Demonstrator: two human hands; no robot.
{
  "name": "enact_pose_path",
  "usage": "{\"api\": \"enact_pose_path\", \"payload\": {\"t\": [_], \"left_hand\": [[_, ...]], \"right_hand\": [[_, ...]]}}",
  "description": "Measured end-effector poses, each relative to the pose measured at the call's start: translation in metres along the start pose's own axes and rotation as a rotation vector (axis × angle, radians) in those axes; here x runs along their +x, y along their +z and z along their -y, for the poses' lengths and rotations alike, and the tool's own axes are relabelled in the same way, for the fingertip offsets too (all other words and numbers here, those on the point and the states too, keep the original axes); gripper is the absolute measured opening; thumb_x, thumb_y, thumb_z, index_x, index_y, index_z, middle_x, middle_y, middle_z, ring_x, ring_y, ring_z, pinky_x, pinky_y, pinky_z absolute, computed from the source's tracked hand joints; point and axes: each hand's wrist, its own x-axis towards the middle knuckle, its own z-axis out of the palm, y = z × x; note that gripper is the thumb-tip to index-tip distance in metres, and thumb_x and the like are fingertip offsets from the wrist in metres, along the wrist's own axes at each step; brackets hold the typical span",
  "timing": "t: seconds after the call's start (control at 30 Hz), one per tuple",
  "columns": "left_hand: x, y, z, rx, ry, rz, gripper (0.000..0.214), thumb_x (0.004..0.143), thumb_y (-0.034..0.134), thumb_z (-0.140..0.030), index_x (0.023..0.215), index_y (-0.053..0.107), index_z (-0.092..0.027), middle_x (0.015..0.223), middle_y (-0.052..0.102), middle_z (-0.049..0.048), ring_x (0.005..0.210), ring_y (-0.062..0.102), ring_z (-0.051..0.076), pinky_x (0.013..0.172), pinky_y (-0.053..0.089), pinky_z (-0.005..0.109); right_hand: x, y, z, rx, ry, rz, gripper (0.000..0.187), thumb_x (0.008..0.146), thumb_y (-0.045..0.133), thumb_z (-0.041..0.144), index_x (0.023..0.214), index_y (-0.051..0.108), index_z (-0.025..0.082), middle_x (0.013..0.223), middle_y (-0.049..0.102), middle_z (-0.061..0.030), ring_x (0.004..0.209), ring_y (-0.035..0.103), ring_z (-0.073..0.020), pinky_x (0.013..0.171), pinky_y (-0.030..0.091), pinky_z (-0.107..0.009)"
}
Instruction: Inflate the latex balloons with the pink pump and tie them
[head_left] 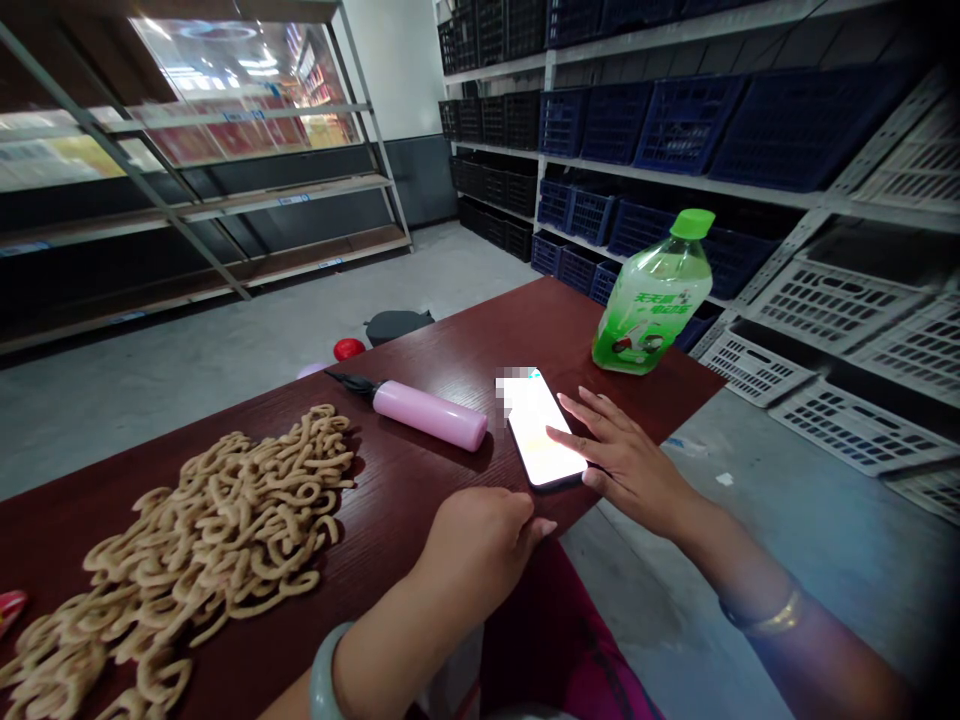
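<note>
A smartphone (538,445) with a bright white screen lies flat near the front edge of the dark red table (517,325). Over its right side my right hand (626,455) is spread, one fingertip at the screen. My left hand (480,540) rests at the table edge just below the phone, its fingers curled under; whatever may be inside them is hidden. Left of the phone lies a pink hand pump (431,412) with a black nozzle end. A heap of tan, curly strands (232,520) covers the table's left part.
Behind the phone stands a large green-capped bottle (654,295) of green liquid. Blue crates (686,120) and white crates (829,300) fill the racks on the right. A metal shelf (300,190) is at the back left. A red round object (349,348) shows beyond the table.
</note>
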Motion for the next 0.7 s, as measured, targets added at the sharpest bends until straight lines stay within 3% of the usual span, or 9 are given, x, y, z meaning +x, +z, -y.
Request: {"api": "enact_pose_path", "payload": {"t": [0.17, 0.7], "left_hand": [[-0.0002, 0.0014, 0.0004, 0.003, 0.000, 0.001, 0.037, 0.092, 0.043, -0.045, 0.070, 0.058, -0.020, 0.069, 0.063, 0.0023, 0.064, 0.058, 0.018, 0.055, 0.023, 0.030], [-0.0004, 0.0026, 0.0018, 0.019, 0.021, -0.017, 0.037, 0.093, 0.043, -0.045, 0.071, 0.058, -0.020, 0.070, 0.063, 0.0022, 0.065, 0.058, 0.018, 0.055, 0.024, 0.030]], "right_hand": [[-0.0009, -0.0002, -0.0015, 0.056, 0.041, -0.029, 0.067, 0.089, 0.019, 0.068, 0.144, 0.036, 0.034, 0.157, 0.021, 0.0001, 0.144, 0.010, -0.0272, 0.114, 0.018, -0.053], [-0.0017, 0.0000, -0.0008, 0.081, 0.051, -0.051, 0.064, 0.089, 0.021, 0.067, 0.142, 0.038, 0.035, 0.156, 0.023, 0.0012, 0.144, 0.012, -0.0266, 0.114, 0.019, -0.052]]}}
